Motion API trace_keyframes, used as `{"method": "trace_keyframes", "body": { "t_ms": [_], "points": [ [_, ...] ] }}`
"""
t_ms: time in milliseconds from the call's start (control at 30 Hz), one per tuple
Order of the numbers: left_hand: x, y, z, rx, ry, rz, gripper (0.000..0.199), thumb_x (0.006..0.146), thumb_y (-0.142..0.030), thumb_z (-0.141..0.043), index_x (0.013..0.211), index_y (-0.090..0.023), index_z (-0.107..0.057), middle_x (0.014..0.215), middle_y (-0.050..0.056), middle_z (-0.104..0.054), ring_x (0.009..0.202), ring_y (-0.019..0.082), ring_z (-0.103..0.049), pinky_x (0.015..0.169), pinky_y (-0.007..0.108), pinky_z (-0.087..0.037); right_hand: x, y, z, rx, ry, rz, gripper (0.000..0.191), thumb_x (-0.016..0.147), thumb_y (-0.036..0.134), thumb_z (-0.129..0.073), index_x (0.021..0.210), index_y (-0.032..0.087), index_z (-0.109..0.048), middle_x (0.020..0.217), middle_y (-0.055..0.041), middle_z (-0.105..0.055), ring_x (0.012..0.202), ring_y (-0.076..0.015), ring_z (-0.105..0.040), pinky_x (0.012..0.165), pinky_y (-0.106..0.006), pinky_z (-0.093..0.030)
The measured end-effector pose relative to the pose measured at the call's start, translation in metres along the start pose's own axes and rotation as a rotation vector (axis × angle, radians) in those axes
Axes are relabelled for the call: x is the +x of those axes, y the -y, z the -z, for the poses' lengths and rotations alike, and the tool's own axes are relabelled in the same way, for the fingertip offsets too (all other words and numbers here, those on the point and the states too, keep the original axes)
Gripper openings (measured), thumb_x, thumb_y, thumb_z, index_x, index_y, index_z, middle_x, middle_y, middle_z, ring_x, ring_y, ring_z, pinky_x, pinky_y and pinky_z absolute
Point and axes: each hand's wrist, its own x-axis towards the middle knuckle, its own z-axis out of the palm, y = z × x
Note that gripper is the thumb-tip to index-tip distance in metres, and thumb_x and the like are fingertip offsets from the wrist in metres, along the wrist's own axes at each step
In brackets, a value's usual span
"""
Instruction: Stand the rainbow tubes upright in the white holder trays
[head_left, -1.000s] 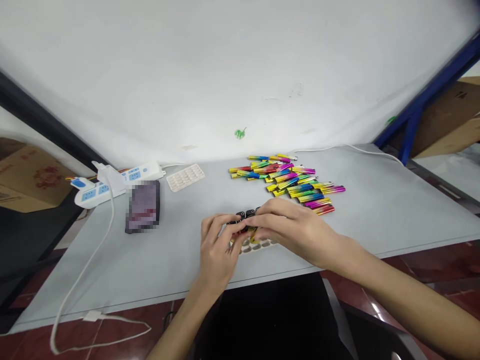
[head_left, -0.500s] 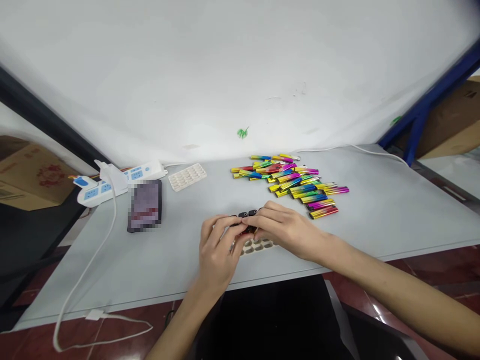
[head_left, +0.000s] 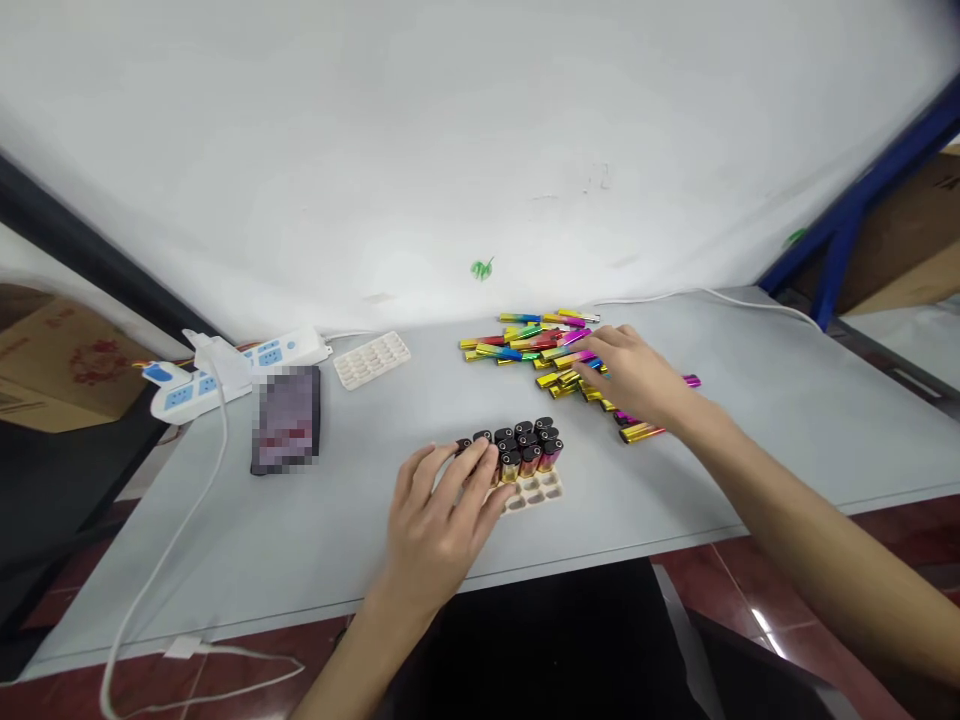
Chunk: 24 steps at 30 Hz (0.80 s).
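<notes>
My left hand (head_left: pixel 439 505) rests at the left side of a cream moulded tray (head_left: pixel 551 488), its fingers stretched over the nearest lighters and hiding some of them. Several shiny lighters (head_left: pixel 529 460) stand upright in the tray's back rows, black ends up; the visible front pockets hold nothing. Farther right, my right hand (head_left: pixel 637 370) reaches over a loose pile of metallic lighters (head_left: pixel 517 340) in yellow, blue, red, green and pink. Its thumb and fingers are apart, fingertips at the pile; I see no lighter lifted in it.
A second cream tray (head_left: pixel 372 360) lies at the back left. Beside it are a dark pixelated device (head_left: pixel 286 420) and a white power strip (head_left: pixel 292 345) with plugs. A white cable (head_left: pixel 217 480) hangs over the table's left front edge. A white wall (head_left: pixel 420 150) borders the back.
My right hand has left the tray and moved up and right to the lighter pile. My left hand stays at the tray, where the standing lighters are now exposed.
</notes>
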Motion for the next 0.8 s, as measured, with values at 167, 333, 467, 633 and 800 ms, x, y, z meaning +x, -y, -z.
{"method": "trace_keyframes", "body": {
  "t_ms": [167,333,467,633,800],
  "points": [
    [0.036,0.031,-0.011,-0.163,0.052,0.238,0.022,0.096,-0.023,-0.058,0.117,-0.018,-0.065,0.1,0.006,-0.075,0.091,0.021,-0.063,0.086,0.038,-0.051,0.023,-0.051,-0.012,-0.058,0.249,-0.006,0.042,0.094,0.022,-0.042,0.128,0.018,-0.066,0.129,-0.0151,-0.064,0.115,-0.0328,-0.055,0.096,-0.048,-0.046],
    [0.089,0.088,-0.077,-0.089,0.525,0.093,0.028,0.097,-0.023,-0.053,0.122,-0.018,-0.063,0.118,0.009,-0.069,0.108,0.027,-0.058,0.092,0.042,-0.048,0.049,-0.055,-0.009,-0.063,0.435,0.068,0.038,0.092,0.03,-0.053,0.126,0.021,-0.069,0.129,-0.0132,-0.066,0.117,-0.0335,-0.054,0.094,-0.045,-0.044],
    [0.106,0.105,-0.127,-0.108,0.63,-0.047,0.034,0.089,-0.023,-0.067,0.122,-0.018,-0.063,0.123,0.011,-0.066,0.113,0.029,-0.056,0.093,0.042,-0.045,0.067,-0.054,-0.007,-0.083,0.555,0.108,0.04,0.087,0.03,-0.066,0.125,0.018,-0.069,0.125,-0.0153,-0.066,0.121,-0.0336,-0.054,0.095,-0.041,-0.044],
    [0.102,0.102,-0.148,-0.137,0.634,-0.071,0.021,0.09,-0.016,-0.064,0.11,-0.017,-0.067,0.11,0.012,-0.07,0.108,0.029,-0.058,0.092,0.042,-0.043,0.07,-0.057,-0.008,-0.062,0.557,0.057,0.035,0.085,0.037,-0.07,0.115,0.019,-0.068,0.111,-0.0131,-0.069,0.108,-0.031,-0.06,0.083,-0.037,-0.046],
    [0.099,0.099,-0.129,-0.193,0.51,0.065,0.019,0.093,-0.02,-0.06,0.111,-0.02,-0.065,0.107,0.008,-0.072,0.102,0.024,-0.062,0.089,0.039,-0.048,0.061,-0.064,-0.008,0.067,0.527,0.052,0.026,0.085,0.037,-0.067,0.106,0.022,-0.065,0.105,-0.0091,-0.069,0.097,-0.0267,-0.062,0.077,-0.034,-0.045]
  ]
}}
